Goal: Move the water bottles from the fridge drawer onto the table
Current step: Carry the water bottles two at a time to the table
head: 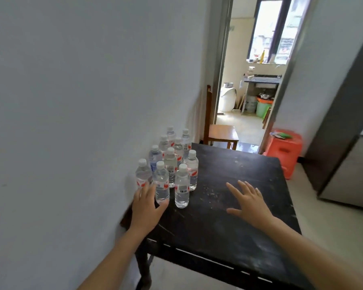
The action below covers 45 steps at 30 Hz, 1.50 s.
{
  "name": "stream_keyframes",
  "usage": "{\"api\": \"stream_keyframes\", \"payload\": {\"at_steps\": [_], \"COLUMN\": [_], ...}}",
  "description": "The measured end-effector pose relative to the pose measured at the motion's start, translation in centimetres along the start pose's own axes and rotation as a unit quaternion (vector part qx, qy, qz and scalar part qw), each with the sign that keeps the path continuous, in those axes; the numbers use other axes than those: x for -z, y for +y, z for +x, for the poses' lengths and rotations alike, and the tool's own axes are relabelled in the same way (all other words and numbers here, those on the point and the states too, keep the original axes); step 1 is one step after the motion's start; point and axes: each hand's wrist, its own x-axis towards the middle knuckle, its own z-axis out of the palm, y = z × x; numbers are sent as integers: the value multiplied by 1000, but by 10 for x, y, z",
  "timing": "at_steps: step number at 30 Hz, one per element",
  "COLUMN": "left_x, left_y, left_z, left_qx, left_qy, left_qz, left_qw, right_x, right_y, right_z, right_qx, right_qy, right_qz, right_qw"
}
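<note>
1. The left hand (pixel 147 206), lower left of centre, has straight fingers and a splayed thumb. It touches the front bottle (pixel 161 185) near the table's (pixel 228 216) left edge, where a careless nudge could push the bottle off.
2. The water bottles (pixel 172 162) stand upright in a tight cluster left of centre by the wall, so one toppling could fell its neighbours.
3. The right hand (pixel 249 201), right of centre, is spread and holds nothing over bare tabletop. A leftward sweep could strike the cluster.

Bottles (pixel 170 164) on table's (pixel 228 206) far-left corner
</note>
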Motion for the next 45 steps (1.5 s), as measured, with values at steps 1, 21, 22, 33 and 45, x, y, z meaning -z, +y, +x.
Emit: {"api": "stream_keyframes", "payload": {"at_steps": [1,21,22,33,45], "left_x": [0,-159,-168,-263,-397], "left_y": [15,324,343,544,696], "left_z": [-3,-176,-189,-317,-303], "left_qx": [-31,-306,-311,-350,-372], "left_qy": [-2,-146,-147,-163,-163], "left_qz": [-26,-186,-186,-212,-190], "left_qw": [999,922,920,898,894], "right_x": [8,83,89,130,120], "right_y": [4,210,226,399,581], "right_z": [-21,-393,-411,-587,-614], "right_qx": [-22,-293,-304,-357,-366], "right_qy": [9,180,191,222,182], "right_qz": [2,-25,-19,-31,-50], "right_qw": [1000,939,933,907,911]}}
